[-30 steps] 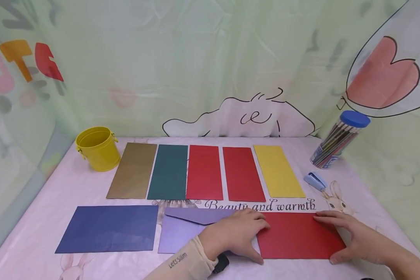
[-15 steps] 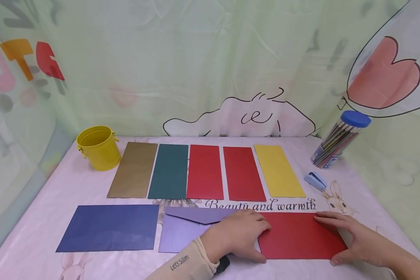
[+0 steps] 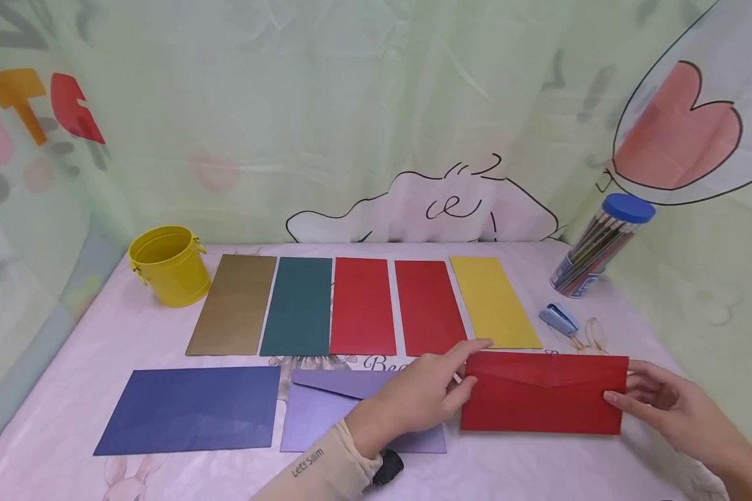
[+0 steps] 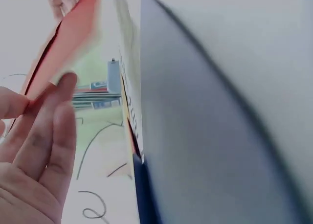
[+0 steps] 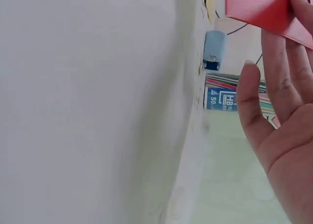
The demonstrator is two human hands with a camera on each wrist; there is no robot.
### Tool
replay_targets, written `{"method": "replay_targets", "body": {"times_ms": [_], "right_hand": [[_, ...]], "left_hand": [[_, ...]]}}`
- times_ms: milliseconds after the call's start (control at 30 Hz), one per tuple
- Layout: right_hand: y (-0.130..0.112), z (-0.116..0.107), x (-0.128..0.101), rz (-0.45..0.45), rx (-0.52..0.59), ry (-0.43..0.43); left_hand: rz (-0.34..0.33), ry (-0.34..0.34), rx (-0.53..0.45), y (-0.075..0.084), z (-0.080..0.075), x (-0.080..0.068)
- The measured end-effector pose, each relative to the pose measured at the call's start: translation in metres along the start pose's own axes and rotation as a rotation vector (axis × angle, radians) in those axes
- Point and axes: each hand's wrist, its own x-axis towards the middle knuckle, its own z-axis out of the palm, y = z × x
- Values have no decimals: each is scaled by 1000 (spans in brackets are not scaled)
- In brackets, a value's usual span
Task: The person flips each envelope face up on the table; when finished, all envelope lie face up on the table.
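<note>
Towards the back of the worktop (image 3: pixel 56 417), five papers (image 3: pixel 363 306) lie side by side, with a bucket (image 3: pixel 170 268) at their left end. Beyond their right end stands a pencil tub (image 3: pixel 598 250), a stapler (image 3: pixel 559 319) before it. Nearer, a sixth paper (image 3: pixel 191 410) lies left of an envelope (image 3: pixel 322 410); right of that, a second envelope (image 3: pixel 545 403) is above the worktop, between left hand (image 3: pixel 416 390) and right hand (image 3: pixel 677 410).

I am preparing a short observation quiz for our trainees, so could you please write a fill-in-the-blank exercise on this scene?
1. The left hand and right hand hold an envelope coloured ____.
2. The bucket is coloured ____.
3. The pencil tub has a lid coloured ____.
4. Of the five flat pieces in the back row, ____ are red.

Missing words: red; yellow; blue; two.
</note>
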Motion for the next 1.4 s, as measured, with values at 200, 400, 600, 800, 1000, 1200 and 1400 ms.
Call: {"method": "replay_targets", "body": {"times_ms": [200, 400, 600, 800, 1000, 1200, 1400], "right_hand": [[1, 4, 1, 57, 96, -25], [-4, 5, 5, 34, 51, -77], [-7, 3, 10, 78, 48, -202], [-8, 2, 15, 79, 4, -283], [-7, 1, 17, 39, -18, -327], [-6, 2, 18, 18, -1, -374], [-5, 3, 17, 9, 14, -395]], "left_hand": [[-65, 23, -126, -3, 0, 1], [-190, -54, -104, -3, 4, 1], [-218, -74, 220, -3, 6, 3], [-259, -131, 396, 0, 8, 2], [-287, -154, 457, 3, 9, 0], [-284, -175, 492, 4, 11, -1], [-289, -191, 500, 3, 14, -3]]}}
